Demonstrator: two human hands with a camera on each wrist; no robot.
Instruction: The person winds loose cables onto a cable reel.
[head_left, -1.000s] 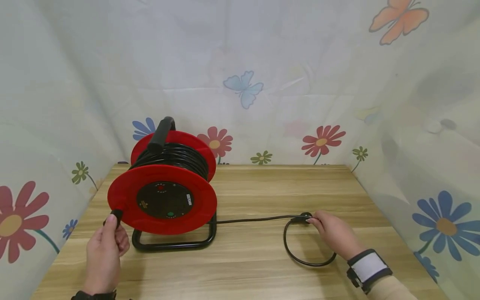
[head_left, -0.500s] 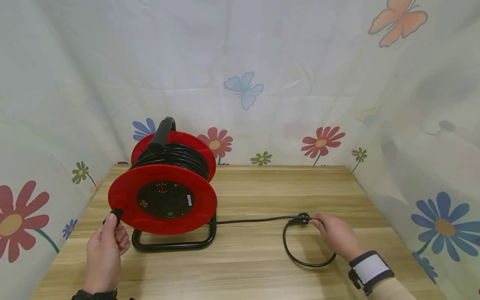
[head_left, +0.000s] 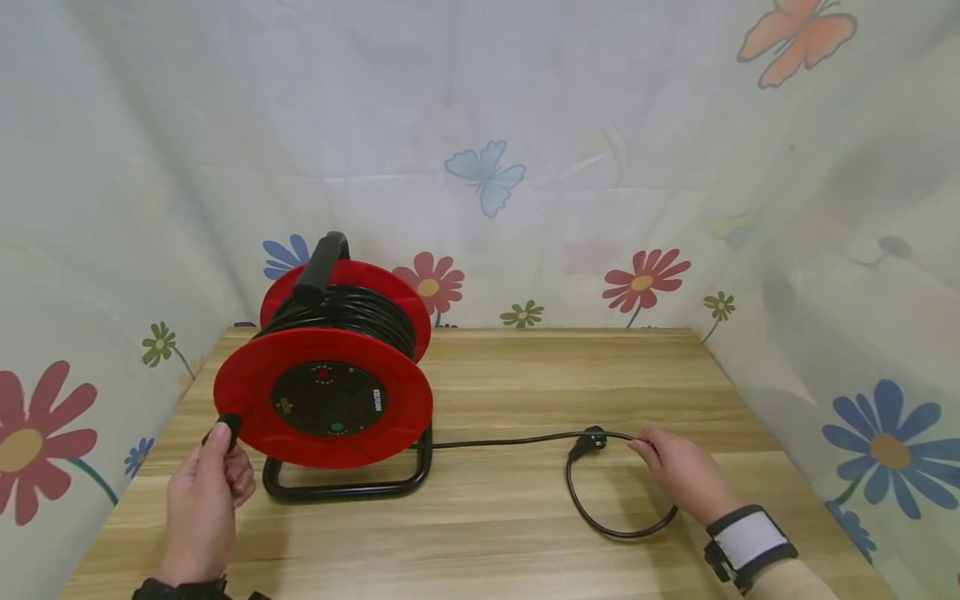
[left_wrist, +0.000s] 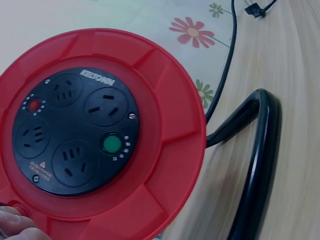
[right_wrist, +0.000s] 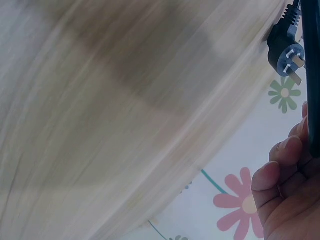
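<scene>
Flowered cloth (head_left: 585, 92) backs the counter (head_left: 487, 525); left grip (head_left: 202, 498) pinches the knob (head_left: 232, 423) on a red reel (head_left: 326, 398), right grip (head_left: 684, 472) its black cord (head_left: 495, 442).

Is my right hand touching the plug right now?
Apart. The head view shows tabletop and a stretch of cable separating the plug from the right hand.

The head view looks forward and down; both closer wrist views apparently share the plug (right_wrist: 281, 44).
</scene>
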